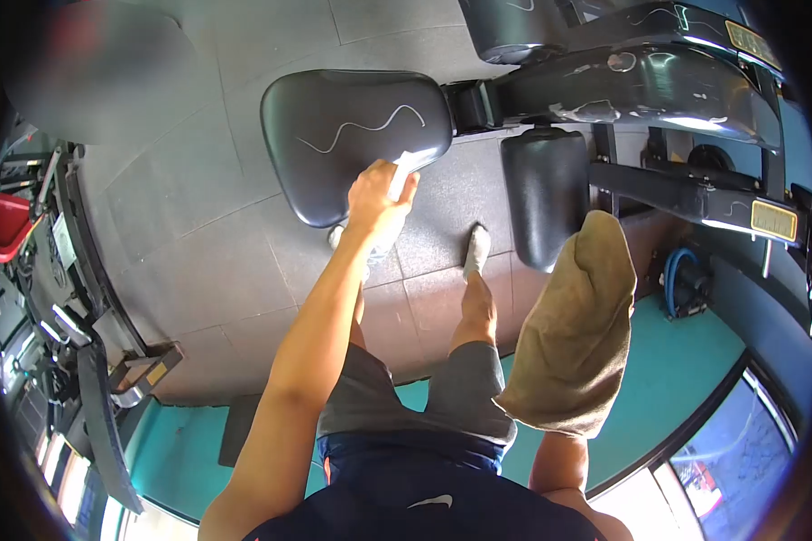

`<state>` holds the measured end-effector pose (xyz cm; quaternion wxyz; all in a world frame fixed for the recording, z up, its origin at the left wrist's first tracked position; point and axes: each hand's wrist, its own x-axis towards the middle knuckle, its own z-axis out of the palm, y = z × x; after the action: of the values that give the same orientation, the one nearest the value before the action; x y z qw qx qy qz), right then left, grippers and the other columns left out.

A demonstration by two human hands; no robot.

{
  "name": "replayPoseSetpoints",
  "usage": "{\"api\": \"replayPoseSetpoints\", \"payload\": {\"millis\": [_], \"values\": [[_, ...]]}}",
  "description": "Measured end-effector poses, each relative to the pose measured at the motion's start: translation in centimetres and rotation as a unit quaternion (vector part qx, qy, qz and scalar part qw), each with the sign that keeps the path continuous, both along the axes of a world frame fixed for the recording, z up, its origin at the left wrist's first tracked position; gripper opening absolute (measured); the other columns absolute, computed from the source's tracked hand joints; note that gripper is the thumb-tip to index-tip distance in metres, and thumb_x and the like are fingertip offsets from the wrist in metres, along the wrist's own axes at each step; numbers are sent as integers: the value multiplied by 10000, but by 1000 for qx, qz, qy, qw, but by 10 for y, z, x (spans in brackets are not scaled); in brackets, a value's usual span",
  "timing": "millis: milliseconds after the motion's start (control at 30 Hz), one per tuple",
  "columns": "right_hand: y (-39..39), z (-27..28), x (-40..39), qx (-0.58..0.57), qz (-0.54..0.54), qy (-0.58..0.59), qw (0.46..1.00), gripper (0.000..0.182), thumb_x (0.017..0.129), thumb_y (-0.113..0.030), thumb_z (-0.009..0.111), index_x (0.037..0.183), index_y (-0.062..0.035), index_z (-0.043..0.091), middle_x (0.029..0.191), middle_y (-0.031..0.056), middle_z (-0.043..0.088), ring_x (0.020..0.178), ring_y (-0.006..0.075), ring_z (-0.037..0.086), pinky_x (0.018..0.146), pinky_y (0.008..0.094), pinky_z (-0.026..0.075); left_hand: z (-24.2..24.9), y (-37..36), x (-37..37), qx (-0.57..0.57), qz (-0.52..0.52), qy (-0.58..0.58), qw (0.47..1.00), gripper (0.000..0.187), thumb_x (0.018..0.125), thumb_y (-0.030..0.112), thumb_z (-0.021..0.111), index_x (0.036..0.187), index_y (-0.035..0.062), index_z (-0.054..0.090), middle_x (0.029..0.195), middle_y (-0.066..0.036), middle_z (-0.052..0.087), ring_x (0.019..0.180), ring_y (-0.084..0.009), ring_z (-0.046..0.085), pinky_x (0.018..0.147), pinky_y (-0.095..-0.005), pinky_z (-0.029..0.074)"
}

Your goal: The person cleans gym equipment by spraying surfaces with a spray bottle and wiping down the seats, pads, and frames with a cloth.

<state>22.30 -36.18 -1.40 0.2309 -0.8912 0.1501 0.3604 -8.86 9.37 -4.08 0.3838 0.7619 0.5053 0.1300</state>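
Observation:
My left hand (379,198) is closed around a white object, perhaps a bottle (399,180), whose top points up beside the lower right corner of a black padded seat (356,135). A thin wavy pale line runs across the seat. On the right, a brown cloth (582,343) drapes over my right hand and forearm, hiding the fingers. The cloth's upper end is next to the lower part of an upright black pad (544,194).
A black machine frame (641,86) with yellow labels stands at the upper right. More gym equipment (99,361) and a red container (9,225) are at the left. My feet stand on grey tiles (189,207), with teal flooring (681,361) nearer my body.

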Motion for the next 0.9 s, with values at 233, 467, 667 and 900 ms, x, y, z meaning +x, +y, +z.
{"api": "replayPoseSetpoints", "payload": {"millis": [233,467,667,900], "values": [[75,-24,-102,-40,123,-65,990,515,957,-409,556,1319,-46,509,1302,236,532,1183,333,536,919,466,459,5,22,-63,-79,-28,121,989,294,919,314,617,945,28,677,834,-207,665,782,-400,651,713,-479,511],[422,-103,-277,160,482,-300,807,788,943,-397,532,1563,-45,196,1577,313,161,1445,537,125,1148,664,124,28,-12,-194,-30,-18,58,998,201,880,141,667,1035,26,612,834,-143,592,734,-333,616,644,-433,490],[594,-137,-168,108,582,-314,742,636,996,-432,341,1428,20,462,1432,304,462,1420,489,263,1170,609,127,45,-44,-254,-161,69,124,977,135,878,125,664,846,7,607,818,-159,583,726,-358,599,650,-433,478],[460,-119,-217,153,585,-336,722,747,949,-480,414,1494,26,345,1520,389,219,1439,568,109,1164,647,46,52,-48,-245,-180,124,63,974,157,909,137,642,893,-6,581,787,-113,552,676,-239,557,611,-356,439]]}}
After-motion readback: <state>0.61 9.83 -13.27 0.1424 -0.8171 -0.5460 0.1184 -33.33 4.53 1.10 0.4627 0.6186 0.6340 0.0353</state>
